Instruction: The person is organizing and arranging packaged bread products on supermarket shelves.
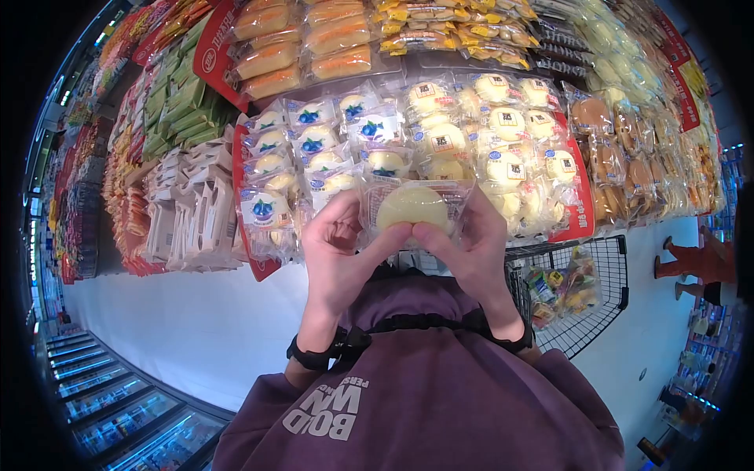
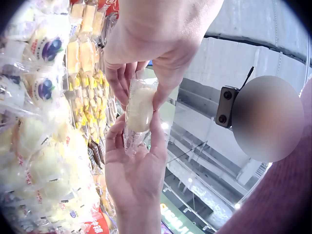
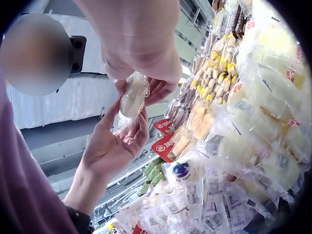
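Observation:
A pale round bun (image 1: 412,206) in a clear plastic wrapper is held up in front of the chest. My left hand (image 1: 336,250) grips one end of the packet, and my right hand (image 1: 477,250) grips the other. Both thumbs press on the bun's near face, their tips almost meeting at its lower middle. Seen edge-on in the left wrist view, the packaged bun (image 2: 141,109) sits between thumbs and fingers. In the right wrist view the wrapper (image 3: 130,119) crinkles near the left hand's fingers.
Packed buns with blueberry labels (image 1: 310,145) and plain pale buns (image 1: 505,169) fill the display just beyond the hands. Long bread rolls (image 1: 338,35) lie farther back. A black wire shopping cart (image 1: 585,330) with packages stands at the right. Another person's legs (image 1: 682,267) show at far right.

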A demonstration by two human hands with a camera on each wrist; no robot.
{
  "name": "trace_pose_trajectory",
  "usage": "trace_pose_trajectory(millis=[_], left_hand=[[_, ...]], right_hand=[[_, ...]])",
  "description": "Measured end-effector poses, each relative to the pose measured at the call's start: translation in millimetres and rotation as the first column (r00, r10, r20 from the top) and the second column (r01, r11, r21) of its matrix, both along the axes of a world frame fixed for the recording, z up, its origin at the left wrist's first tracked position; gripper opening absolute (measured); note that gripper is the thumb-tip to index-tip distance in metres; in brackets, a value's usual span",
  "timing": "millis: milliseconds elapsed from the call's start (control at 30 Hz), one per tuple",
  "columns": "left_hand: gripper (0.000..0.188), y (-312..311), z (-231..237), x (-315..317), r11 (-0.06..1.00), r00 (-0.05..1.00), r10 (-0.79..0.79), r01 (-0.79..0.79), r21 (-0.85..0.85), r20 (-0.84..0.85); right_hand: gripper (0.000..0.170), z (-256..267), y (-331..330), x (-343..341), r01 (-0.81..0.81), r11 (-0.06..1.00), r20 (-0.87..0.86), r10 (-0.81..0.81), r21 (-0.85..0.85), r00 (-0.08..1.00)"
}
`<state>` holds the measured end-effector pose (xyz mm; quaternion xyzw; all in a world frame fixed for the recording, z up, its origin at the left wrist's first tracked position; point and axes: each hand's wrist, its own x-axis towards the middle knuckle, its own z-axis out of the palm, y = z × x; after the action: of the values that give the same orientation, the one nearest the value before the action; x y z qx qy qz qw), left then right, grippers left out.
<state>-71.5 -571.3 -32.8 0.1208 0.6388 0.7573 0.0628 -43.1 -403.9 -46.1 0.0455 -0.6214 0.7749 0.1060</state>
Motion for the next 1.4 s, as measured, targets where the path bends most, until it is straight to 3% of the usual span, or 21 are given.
trace_pose_trajectory(millis=[267, 567, 767, 1167, 1267, 1400], left_hand=[[0.043, 8.4, 4.5, -0.8, 1.0, 1.0, -0.011, 0.01, 0.018, 0.022], [0.035, 6.3, -7.4, -4.9, 0.994, 1.0, 0.017, -0.018, -0.112, -0.008], [0.031, 15.8, 1.0, -5.1, 1.0, 0.999, -0.006, 0.006, 0.0, 0.039], [0.041, 13.5, -3.8, -5.4, 0.998, 0.998, -0.056, 0.056, 0.011, -0.004], [0.043, 10.9, -1.4, -5.3, 0.996, 0.995, -0.093, 0.092, -0.02, -0.042], [0.042, 9.4, -0.7, -14.4, 0.986, 0.929, -0.148, 0.113, -0.12, -0.339]], right_hand=[[0.039, 0.9, 6.6, 0.3, -0.004, 1.0, -0.001, 0.004, -0.029, 1.0], [0.037, -4.0, 11.0, 0.0, 0.001, 0.999, 0.022, 0.0, -0.05, 1.0], [0.037, 2.8, 10.7, 0.0, 0.035, 0.997, 0.046, -0.032, -0.069, 0.998], [0.041, 0.4, 13.4, 1.8, 0.023, 0.999, 0.019, -0.022, -0.039, 1.0], [0.04, 4.3, 17.6, 3.7, 0.048, 0.996, -0.043, -0.045, 0.08, 0.998], [0.037, 5.1, 27.2, 2.6, 0.04, 0.968, -0.193, 0.009, 0.247, 0.981]])
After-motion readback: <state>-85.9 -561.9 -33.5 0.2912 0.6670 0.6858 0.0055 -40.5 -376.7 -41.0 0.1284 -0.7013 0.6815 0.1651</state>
